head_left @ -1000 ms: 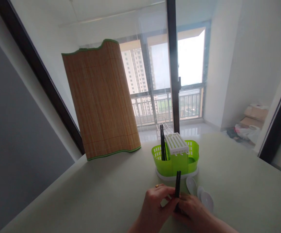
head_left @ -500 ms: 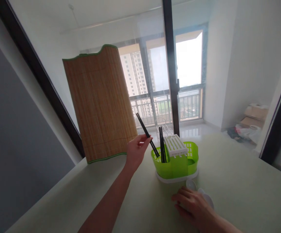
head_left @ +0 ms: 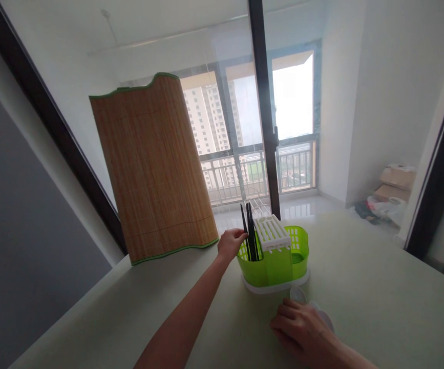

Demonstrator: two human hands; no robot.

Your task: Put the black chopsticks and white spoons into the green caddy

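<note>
A green basket (head_left: 277,270) on a white base stands on the pale table, with a white slotted rack (head_left: 271,231) over its middle. Several black chopsticks (head_left: 251,230) stand in its left compartment. At the basket's left rim, my left hand (head_left: 232,244) pinches black chopsticks whose lower ends are inside that compartment. My right hand (head_left: 296,324) rests on the table in front, fingers curled; what they hold, if anything, is hidden. White rounded pieces, perhaps spoons (head_left: 297,294), lie beside and partly behind it.
A brown bamboo mat (head_left: 152,169) with green edging stands upright at the table's left rear. Behind the table (head_left: 371,271) is a glass partition with a dark frame post (head_left: 265,113). Cardboard boxes (head_left: 396,179) and bags lie on the floor at right.
My left hand has moved right and down to the basket, and its chopsticks went from slanting to nearly upright inside the left compartment. My right hand has barely moved. The view shifted slightly.
</note>
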